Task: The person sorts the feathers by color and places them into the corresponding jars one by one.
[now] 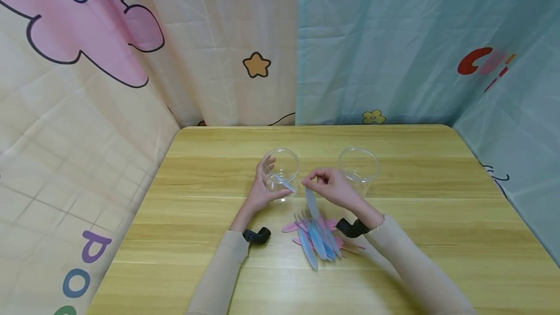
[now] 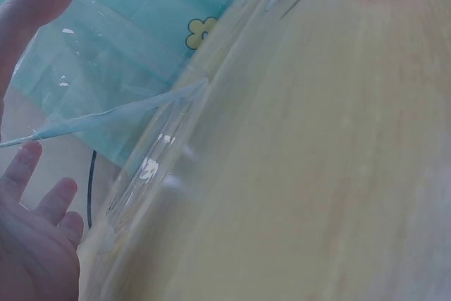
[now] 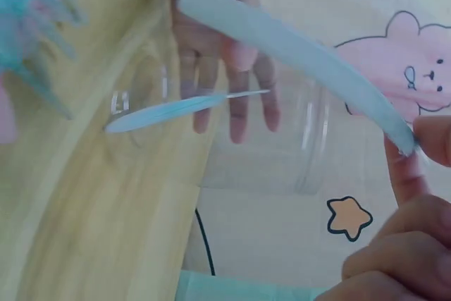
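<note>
My left hand (image 1: 259,192) holds a clear plastic cup (image 1: 298,169) round its side, thumb in front and fingers behind. Inside that cup leans a light blue plastic utensil (image 3: 165,111), slim and pointed at its upper end. Just right of the cup, my right hand (image 1: 334,187) pinches one end of a light blue plastic knife (image 3: 303,54) between thumb and index finger. The knife's other, rounded end hangs down toward a pile of blue and pink plastic cutlery (image 1: 316,239), where fork tines show.
A second clear cup (image 1: 358,177) stands behind the right hand on the wooden table (image 1: 197,179). Printed curtains (image 1: 227,62) enclose the table's back and sides. Both wrists carry a black device (image 1: 258,236).
</note>
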{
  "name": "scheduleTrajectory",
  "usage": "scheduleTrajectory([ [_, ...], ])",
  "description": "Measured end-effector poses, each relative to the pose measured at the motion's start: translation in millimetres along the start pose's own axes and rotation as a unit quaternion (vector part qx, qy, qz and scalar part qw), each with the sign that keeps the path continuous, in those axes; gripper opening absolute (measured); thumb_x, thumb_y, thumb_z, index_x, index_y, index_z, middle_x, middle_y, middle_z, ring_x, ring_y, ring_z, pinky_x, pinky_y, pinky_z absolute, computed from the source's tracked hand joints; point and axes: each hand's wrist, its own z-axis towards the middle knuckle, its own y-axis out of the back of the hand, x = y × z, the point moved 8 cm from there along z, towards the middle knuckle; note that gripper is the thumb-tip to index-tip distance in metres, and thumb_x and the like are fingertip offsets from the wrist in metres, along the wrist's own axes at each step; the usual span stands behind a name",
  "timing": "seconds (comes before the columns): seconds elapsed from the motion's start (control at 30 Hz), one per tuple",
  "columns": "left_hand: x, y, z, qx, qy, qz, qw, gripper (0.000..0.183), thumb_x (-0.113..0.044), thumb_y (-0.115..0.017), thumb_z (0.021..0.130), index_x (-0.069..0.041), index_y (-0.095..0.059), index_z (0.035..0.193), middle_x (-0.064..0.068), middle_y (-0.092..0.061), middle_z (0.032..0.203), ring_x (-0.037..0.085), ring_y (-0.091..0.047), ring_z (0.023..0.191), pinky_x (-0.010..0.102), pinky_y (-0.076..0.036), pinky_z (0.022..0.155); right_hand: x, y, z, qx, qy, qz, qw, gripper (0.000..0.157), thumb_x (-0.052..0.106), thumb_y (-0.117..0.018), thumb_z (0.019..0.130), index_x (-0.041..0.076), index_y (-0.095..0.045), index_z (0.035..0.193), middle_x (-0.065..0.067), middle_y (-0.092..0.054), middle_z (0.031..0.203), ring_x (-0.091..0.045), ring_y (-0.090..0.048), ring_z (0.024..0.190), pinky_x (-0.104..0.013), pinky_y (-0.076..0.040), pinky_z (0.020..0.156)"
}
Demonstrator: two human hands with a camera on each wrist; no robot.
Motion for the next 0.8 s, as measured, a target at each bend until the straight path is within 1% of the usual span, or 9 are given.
scheduleTrajectory([
  [0.13, -0.2, 0.4, -0.5, 0.002, 0.003, -0.004, 1.0, 0.107, -0.004, -0.083, 0.071, -0.015, -0.012, 0.151, 0.022, -0.024, 0.148, 0.042, -0.024, 0.134, 0.056, -0.026, 0.103, 11.2, 11.5, 7.5, -0.053, 0.004, 0.041, 0.998, 0.02, 0.028, -0.068, 0.089, 0.009, -0.073, 0.089, 0.001, -0.034, 0.052, -0.012, -0.027, 0.045, -0.025, -0.022, 0.044],
  [0.23, -0.4, 0.2, -0.8, 0.003, 0.004, -0.001, 1.0, 0.108, -0.005, -0.083, 0.071, -0.016, -0.012, 0.151, 0.022, -0.024, 0.148, 0.042, -0.024, 0.133, 0.056, -0.027, 0.103, 19.5, 18.4, 13.6, -0.09, 0.019, 0.075, 0.993, 0.024, 0.029, -0.067, 0.09, 0.006, -0.072, 0.092, -0.001, -0.034, 0.054, -0.014, -0.027, 0.047, -0.026, -0.022, 0.045],
  [0.37, -0.7, 0.3, -1.2, 0.003, 0.003, 0.002, 1.0, 0.108, -0.005, -0.083, 0.07, -0.015, -0.012, 0.15, 0.023, -0.024, 0.147, 0.044, -0.024, 0.133, 0.057, -0.027, 0.103, 29.2, 25.7, 21.6, -0.144, 0.04, 0.123, 0.981, 0.029, 0.03, -0.068, 0.089, 0.001, -0.071, 0.093, -0.003, -0.033, 0.056, -0.015, -0.027, 0.049, -0.026, -0.022, 0.046],
  [0.47, -0.8, 0.0, -1.3, 0.002, 0.001, 0.0, 1.0, 0.108, -0.005, -0.083, 0.07, -0.014, -0.011, 0.15, 0.023, -0.024, 0.148, 0.044, -0.024, 0.133, 0.057, -0.026, 0.103, 34.5, 29.4, 27.4, -0.182, 0.05, 0.146, 0.971, 0.031, 0.032, -0.069, 0.088, 0.001, -0.071, 0.093, -0.003, -0.034, 0.057, -0.015, -0.028, 0.049, -0.026, -0.022, 0.045],
  [0.63, -1.1, 0.3, -1.2, 0.0, 0.002, 0.002, 1.0, 0.108, -0.004, -0.083, 0.07, -0.014, -0.011, 0.151, 0.023, -0.024, 0.148, 0.043, -0.025, 0.133, 0.056, -0.026, 0.104, 40.2, 33.4, 36.0, -0.235, 0.069, 0.155, 0.957, 0.029, 0.029, -0.07, 0.088, 0.001, -0.071, 0.094, -0.002, -0.036, 0.056, -0.014, -0.03, 0.047, -0.025, -0.023, 0.044],
  [0.8, -1.1, 1.0, -0.8, -0.005, 0.006, 0.005, 1.0, 0.108, -0.003, -0.083, 0.07, -0.013, -0.011, 0.151, 0.023, -0.026, 0.147, 0.042, -0.026, 0.133, 0.055, -0.026, 0.104, 42.4, 32.4, 45.0, -0.262, 0.092, 0.157, 0.948, 0.026, 0.023, -0.068, 0.089, -0.002, -0.07, 0.096, -0.001, -0.037, 0.055, -0.012, -0.031, 0.046, -0.022, -0.023, 0.042],
])
